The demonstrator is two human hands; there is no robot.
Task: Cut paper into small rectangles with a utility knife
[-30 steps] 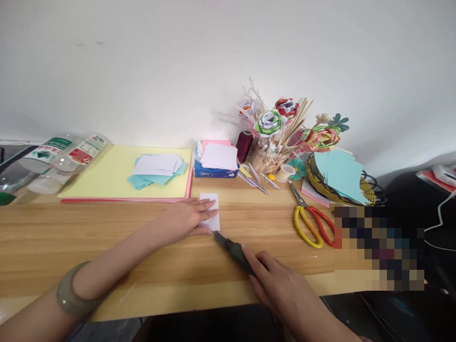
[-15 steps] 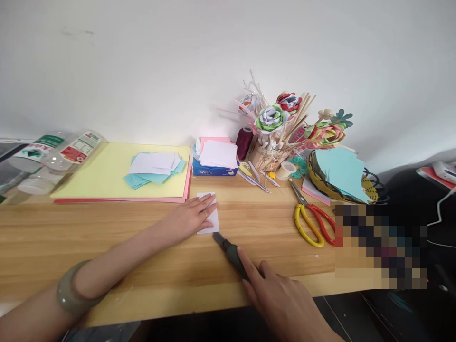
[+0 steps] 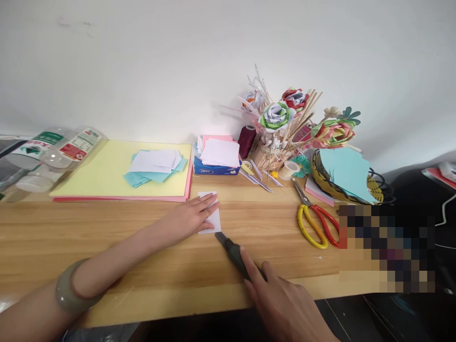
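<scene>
A small white paper [image 3: 214, 220] lies on the wooden table. My left hand [image 3: 195, 213] rests flat on it, fingers spread, a ring on one finger; it covers the paper's left part. Low in the view, my right hand [image 3: 278, 294] is wrapped round a dark green utility knife [image 3: 235, 255]. The knife's blade tip is at the paper's lower right corner.
Yellow and pink sheets [image 3: 89, 175] carry cut white and teal papers [image 3: 153, 161]. Behind stand a blue tissue box [image 3: 216, 169], paper flowers [image 3: 276, 116] and a thread spool [image 3: 246, 141]. Scissors [image 3: 313, 223], a basket [image 3: 320, 183] and plastic bottles [image 3: 39, 145] are nearby.
The view has shifted slightly, so most objects appear a little further right. Both hands, the paper and the knife keep nearly the same arrangement.
</scene>
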